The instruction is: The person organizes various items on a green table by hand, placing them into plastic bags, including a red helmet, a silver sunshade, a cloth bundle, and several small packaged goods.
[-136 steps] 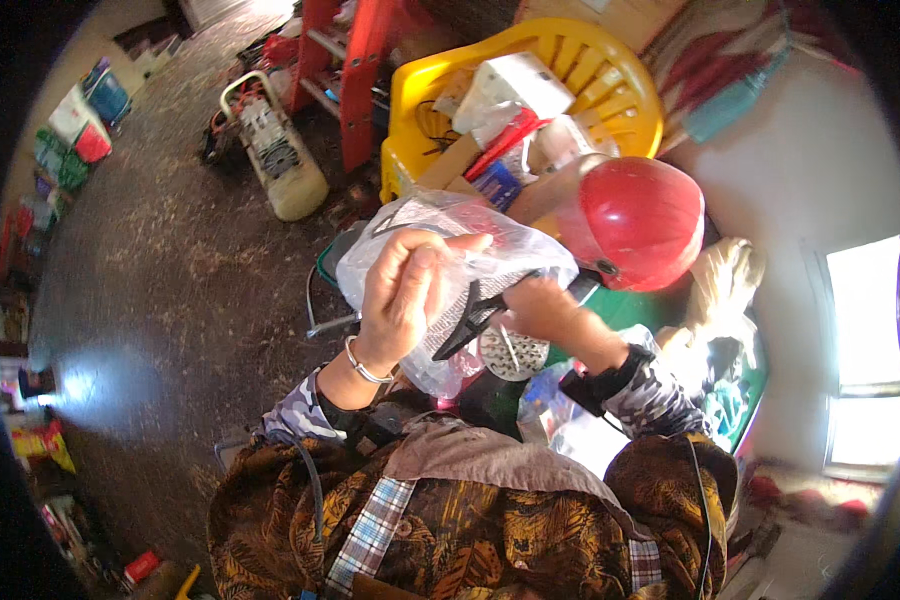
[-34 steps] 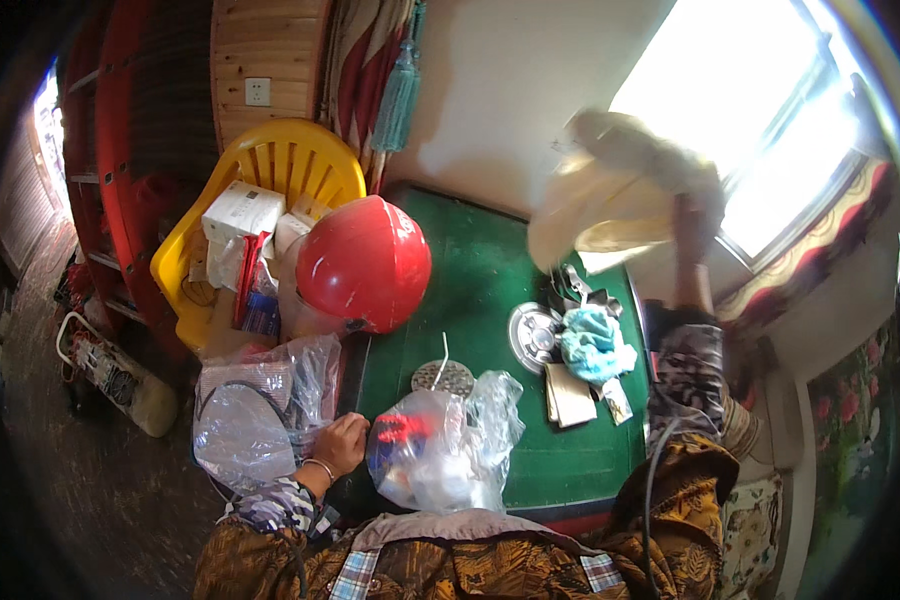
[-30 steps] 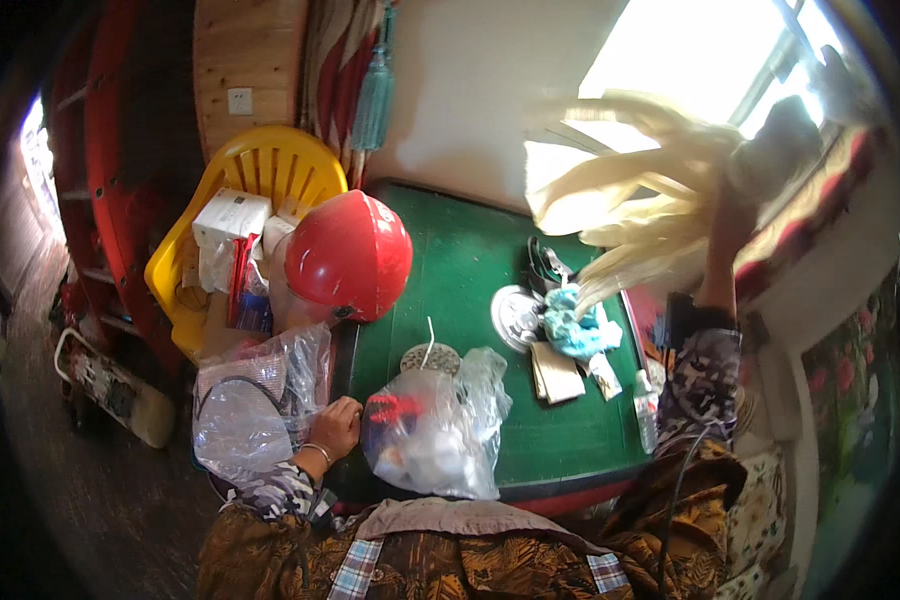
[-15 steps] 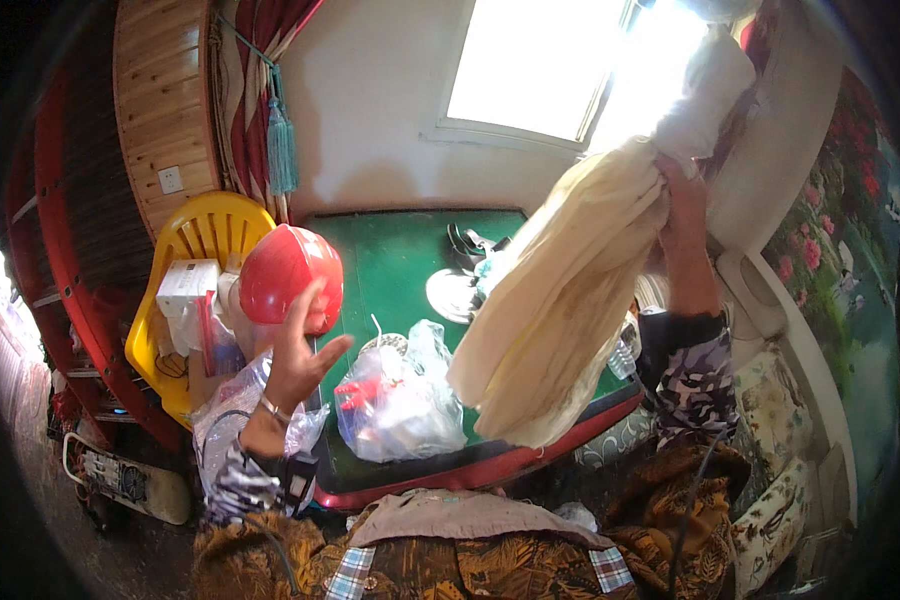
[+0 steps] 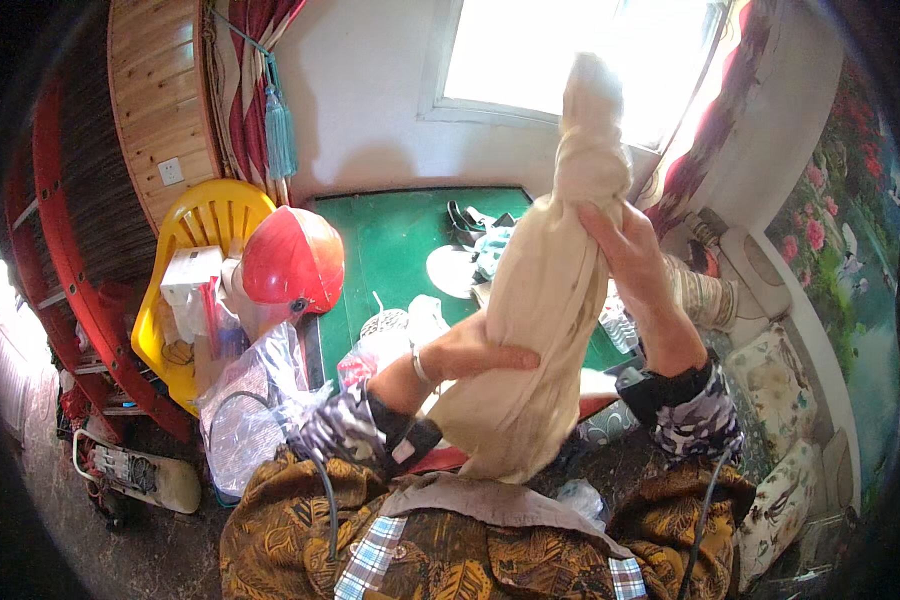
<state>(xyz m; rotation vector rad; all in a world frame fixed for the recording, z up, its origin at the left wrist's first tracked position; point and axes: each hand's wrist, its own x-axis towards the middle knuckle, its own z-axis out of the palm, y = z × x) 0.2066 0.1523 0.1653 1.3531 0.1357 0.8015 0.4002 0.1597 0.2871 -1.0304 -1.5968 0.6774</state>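
Note:
A long cream cloth (image 5: 542, 275) hangs upright in front of me, gathered into a thick knotted bunch at its top and spreading into loose folds below. Just under the knot, my right hand (image 5: 632, 245) is closed round it, thumb on the near side. Lower down, my left hand (image 5: 475, 352) grips the cloth's left side, thumb across the front and fingers hidden behind. The cloth covers part of the green-topped table (image 5: 370, 235) beyond it.
A red helmet (image 5: 292, 262) sits at the table's left, beside a yellow plastic chair (image 5: 215, 205) holding a white box (image 5: 190, 275). Clear plastic wrap (image 5: 240, 425) lies nearer. Dark straps (image 5: 465, 220) and a white disc (image 5: 452, 272) are on the table. A cushioned sofa (image 5: 770, 375) stands right.
My left hand has come across from beside the helmet and taken hold of the cloth. My right hand has brought the cloth leftward and more upright.

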